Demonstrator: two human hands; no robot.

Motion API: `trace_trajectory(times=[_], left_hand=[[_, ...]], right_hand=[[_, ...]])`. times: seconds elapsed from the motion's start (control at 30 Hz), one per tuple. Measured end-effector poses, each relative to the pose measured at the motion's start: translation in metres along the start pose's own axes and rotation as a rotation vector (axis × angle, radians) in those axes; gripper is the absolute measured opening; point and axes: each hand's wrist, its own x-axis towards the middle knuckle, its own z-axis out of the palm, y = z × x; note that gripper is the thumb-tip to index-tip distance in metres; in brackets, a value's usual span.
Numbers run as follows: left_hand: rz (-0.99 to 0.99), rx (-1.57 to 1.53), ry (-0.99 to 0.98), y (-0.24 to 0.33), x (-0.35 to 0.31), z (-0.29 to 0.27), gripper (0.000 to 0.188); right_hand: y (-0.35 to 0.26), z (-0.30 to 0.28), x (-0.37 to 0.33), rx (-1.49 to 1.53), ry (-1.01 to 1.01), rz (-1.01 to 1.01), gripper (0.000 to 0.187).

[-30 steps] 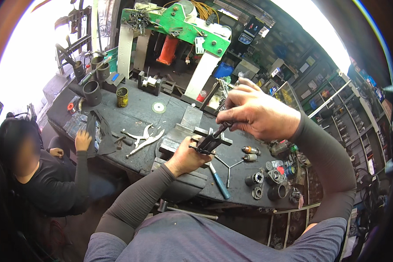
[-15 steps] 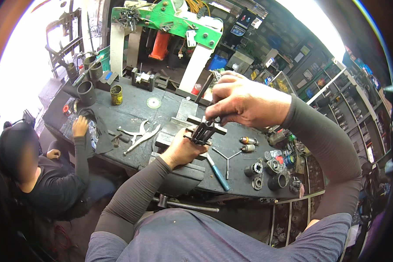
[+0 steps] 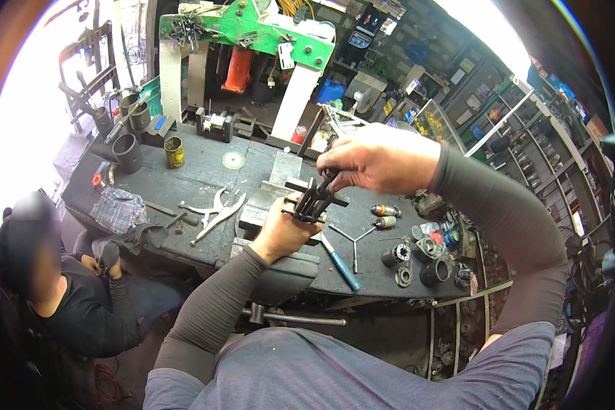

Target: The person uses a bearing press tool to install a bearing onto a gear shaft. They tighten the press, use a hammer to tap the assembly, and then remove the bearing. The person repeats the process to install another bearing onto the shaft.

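Observation:
Over the bench vise [image 3: 256,210], my left hand [image 3: 278,231] is wrapped round a dark metal puller-like tool [image 3: 313,203] with several arms. The tool stands tilted, its upper end leaning to the right. My right hand [image 3: 379,162] comes from the upper right, its fingers closed round the tool's upper end, which they partly hide. Just right of the vise lies a blue-handled tool [image 3: 342,268], beside a Y-shaped wrench [image 3: 354,246]. Pliers [image 3: 219,215] with pale metal handles rest to the left of the vise.
A yellow can [image 3: 175,153] and a round disc [image 3: 233,160] stand farther back. Metal rings [image 3: 403,275] and cylindrical parts crowd the right. A green press frame [image 3: 246,31] rises behind. At left a co-worker [image 3: 82,307] sits near a plaid cloth [image 3: 118,209]. The vise handle [image 3: 304,320] juts out in front.
My right hand has shifted slightly left and down on the tool; my left hand keeps its grip. The co-worker's raised hand has dropped toward the lap, and the plaid cloth is now uncovered.

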Motion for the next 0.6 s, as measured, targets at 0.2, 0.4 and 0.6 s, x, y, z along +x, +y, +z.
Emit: trace_trajectory(times=[0.2,0.4,0.6], left_hand=[[0.418,0.683,-0.057,-0.017,0.001,-0.001,0.015],[-0.207,-0.172,-0.309,0.011,0.005,-0.032,0.048],[-0.391,-0.412,-0.382,0.021,-0.001,-0.052,0.060]], right_hand=[[-0.038,0.021,-0.007,0.111,0.135,0.435,0.034],[-0.007,-0.009,-0.022,0.063,0.225,0.114,0.034],[0.009,-0.002,-0.005,-0.030,0.079,-0.053,0.033]])
